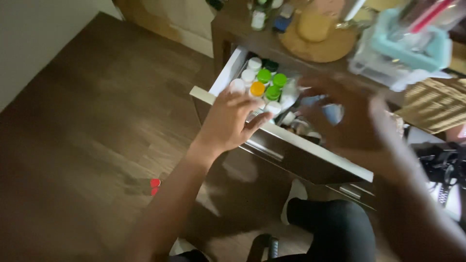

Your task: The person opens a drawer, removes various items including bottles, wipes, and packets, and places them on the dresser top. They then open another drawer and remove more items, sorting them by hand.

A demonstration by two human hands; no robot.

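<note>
An open drawer (291, 140) with a white top edge and dark front holds several small bottles: white caps (248, 75), green caps (272, 85) and an orange cap (257, 89). My left hand (228, 119) rests on the drawer's front edge beside the bottles, fingers stretched toward them, holding nothing I can make out. My right hand (349, 116) hovers blurred over the right part of the drawer with its fingers spread. Whether it holds something is unclear. The drawer's right contents are mostly hidden behind it.
The dark cabinet top above the drawer carries a round wooden board (318, 41), a teal container (410, 43), small jars and a woven basket (434, 104). Brown wood floor (97, 121) lies to the left, with a small red object (155, 183). My knee (335, 228) is below.
</note>
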